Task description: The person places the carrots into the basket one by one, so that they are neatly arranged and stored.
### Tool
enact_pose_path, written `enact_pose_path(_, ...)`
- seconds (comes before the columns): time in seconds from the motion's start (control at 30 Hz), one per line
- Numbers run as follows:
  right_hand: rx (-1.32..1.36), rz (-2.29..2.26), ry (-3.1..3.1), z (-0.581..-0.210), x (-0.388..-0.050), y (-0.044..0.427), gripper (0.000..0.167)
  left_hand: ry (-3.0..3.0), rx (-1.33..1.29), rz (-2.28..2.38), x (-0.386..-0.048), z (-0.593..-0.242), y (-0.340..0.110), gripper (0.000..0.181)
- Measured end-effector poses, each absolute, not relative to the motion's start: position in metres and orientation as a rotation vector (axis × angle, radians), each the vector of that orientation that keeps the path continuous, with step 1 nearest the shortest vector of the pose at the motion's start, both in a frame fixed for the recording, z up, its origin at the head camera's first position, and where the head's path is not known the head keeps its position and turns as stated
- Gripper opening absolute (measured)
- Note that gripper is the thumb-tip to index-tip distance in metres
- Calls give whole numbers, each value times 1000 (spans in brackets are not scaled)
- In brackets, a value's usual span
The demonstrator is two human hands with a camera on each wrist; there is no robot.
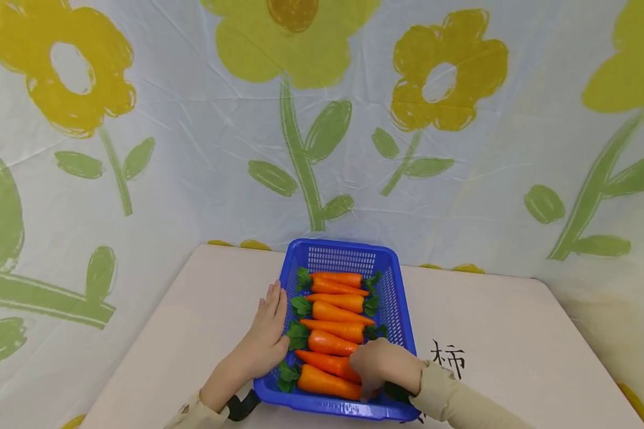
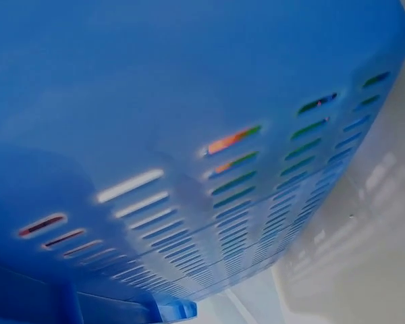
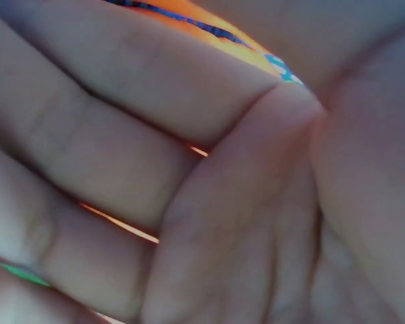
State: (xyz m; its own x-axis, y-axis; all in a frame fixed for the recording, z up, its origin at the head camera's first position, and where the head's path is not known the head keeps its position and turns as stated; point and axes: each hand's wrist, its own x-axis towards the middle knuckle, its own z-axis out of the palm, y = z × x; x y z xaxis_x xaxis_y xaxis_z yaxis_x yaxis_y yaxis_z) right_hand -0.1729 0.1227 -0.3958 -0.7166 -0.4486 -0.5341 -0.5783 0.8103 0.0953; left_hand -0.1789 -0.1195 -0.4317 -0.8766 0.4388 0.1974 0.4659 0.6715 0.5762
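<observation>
A blue plastic basket [image 1: 330, 406] with slotted walls stands on the table, several orange carrots [image 1: 330, 381] with green leafy tops lying across it in a row. My left hand [image 1: 268, 339] rests along the basket's left rim, fingers straight. In the left wrist view the basket's outer wall [image 2: 155, 81] fills most of the picture. Over the near right part of the basket, my right hand [image 1: 381, 364] reaches down with bent fingers and grips a carrot [image 1: 327, 362] near its thick end. Its curled fingers [image 3: 108, 142] fill the right wrist view, hiding most of the contact.
The light tabletop [image 1: 483, 322] bears black written characters [image 1: 448, 359] to the right of the basket. A white cloth [image 1: 193, 119] printed with yellow flowers hangs behind and at the sides. A black strap [image 1: 241, 406] is at my left wrist.
</observation>
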Motion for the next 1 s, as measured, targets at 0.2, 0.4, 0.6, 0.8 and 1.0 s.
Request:
enact_pose_path(0.2,-778,303,2490,-390,-175,127,32,-2813,-760,-970,-180,-431,-116,81)
enact_pose_path(0.4,-757,71,2471,-374,-174,135,34,-2823,-762,-972,-181,-432,-117,82)
enact_pose_path(0.6,-803,-375,2407,-352,-176,158,26,-2837,-766,-997,-180,-434,-118,84)
enact_pose_path(0.8,-1013,-758,2451,-338,-174,191,11,-2825,-785,-1023,-180,-434,-118,83)
enact_pose_path(1.0,-1020,-968,2816,-338,-160,215,12,-2834,-789,-1043,-181,-433,-119,81)
